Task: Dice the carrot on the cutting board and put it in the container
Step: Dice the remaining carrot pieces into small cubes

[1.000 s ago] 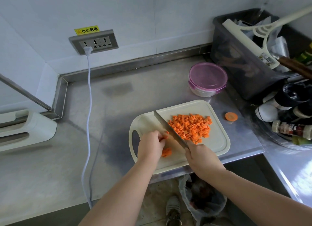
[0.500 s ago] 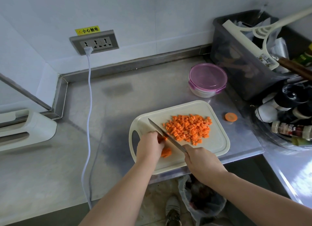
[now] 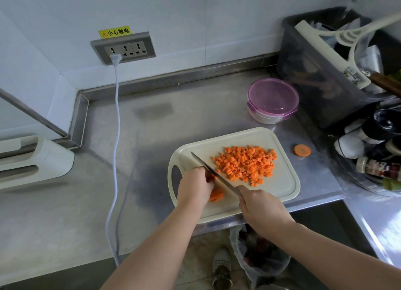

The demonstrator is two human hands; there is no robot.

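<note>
Left hand [image 3: 195, 186] curls over orange carrot strips [image 3: 217, 196], mostly hiding them; right hand [image 3: 259, 205] wraps the steel knife's [image 3: 215, 173] hidden handle. The cream plastic cutting board [image 3: 282, 190] reaches the steel surface's [image 3: 152, 127] front edge.

— What lies past your fingers [image 3: 200, 176]?
— Past mine, a steel counter [image 3: 152, 120] runs to a pale wall [image 3: 195, 18]. A socket panel [image 3: 123, 48] sits up-left of them, its white cord [image 3: 117, 116] hanging down.
— And nearer you?
— The floor [image 3: 195, 253] and a bag-lined bin [image 3: 260, 259].
</note>
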